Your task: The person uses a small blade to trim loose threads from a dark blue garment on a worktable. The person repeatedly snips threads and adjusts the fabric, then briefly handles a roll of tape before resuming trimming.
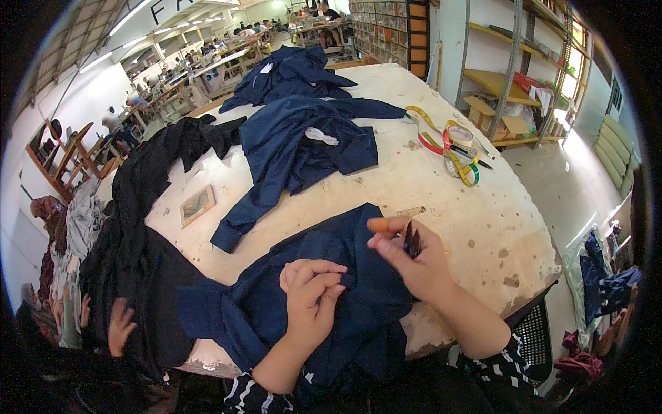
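A navy blue garment (365, 317) lies spread in front of me, draping over the near edge of the table. Over its middle my left hand (310, 297) is closed, thumb and fingers pinched together; what lies between them is too small to make out. My right hand (417, 265) is raised above the garment's right side, with an orange cover on one fingertip. Tucked in that hand are small dark thread snips (412, 241), their pointed blades showing between the fingers. The thumb and index finger come close together at the tip.
More navy garments (276, 145) lie farther back on the pale table (476, 228). Black fabric (138, 269) runs down the left side, near another person's hand (121, 326). A tape measure (452, 169), a tape roll (460, 135) and a pen (478, 160) lie at the right; a small framed rectangle (198, 205) at left.
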The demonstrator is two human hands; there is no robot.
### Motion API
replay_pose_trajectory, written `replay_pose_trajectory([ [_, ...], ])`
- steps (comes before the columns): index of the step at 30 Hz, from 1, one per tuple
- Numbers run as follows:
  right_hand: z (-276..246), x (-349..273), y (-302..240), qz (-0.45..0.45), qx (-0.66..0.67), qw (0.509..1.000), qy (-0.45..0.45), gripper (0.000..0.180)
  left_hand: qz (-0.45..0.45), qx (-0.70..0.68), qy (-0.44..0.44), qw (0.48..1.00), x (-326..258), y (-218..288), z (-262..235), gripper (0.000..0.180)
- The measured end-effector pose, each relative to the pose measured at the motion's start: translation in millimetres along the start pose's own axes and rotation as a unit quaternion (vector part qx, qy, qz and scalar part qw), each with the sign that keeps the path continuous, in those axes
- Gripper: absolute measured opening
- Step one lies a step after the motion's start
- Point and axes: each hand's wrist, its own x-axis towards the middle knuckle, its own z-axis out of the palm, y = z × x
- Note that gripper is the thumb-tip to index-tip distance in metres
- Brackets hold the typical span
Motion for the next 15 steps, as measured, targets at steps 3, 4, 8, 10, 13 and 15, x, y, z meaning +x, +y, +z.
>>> replay_pose_trajectory([
  [3,4.5,-10.9,-6.1,0.031,-0.012,0.997,-0.063,0.028,-0.003,-0.003,-0.001,1.000,-0.4,-0.6,-0.3,0.010],
  [4,5.1,-11.6,-5.1,-0.017,-0.033,0.996,-0.078,0.029,-0.003,-0.001,-0.003,1.000,-0.5,-0.4,-0.6,0.010],
  [8,5.9,-11.3,-8.5,-0.121,-0.107,0.980,-0.121,0.028,-0.005,-0.025,0.016,1.000,-1.2,-1.9,0.4,0.002],
  [10,4.6,-10.8,-8.9,-0.134,-0.123,0.975,-0.131,0.027,-0.007,-0.022,0.013,1.000,-2.0,-2.1,-0.4,0.002],
  [13,5.3,-11.6,0.6,-0.105,-0.128,0.982,-0.094,0.026,-0.014,-0.024,0.005,1.000,-1.9,-1.8,-0.9,0.002],
  [15,8.0,-13.0,-2.1,-0.086,-0.088,0.987,-0.103,0.026,-0.018,-0.014,-0.013,1.000,-2.2,0.3,-1.7,0.001],
])
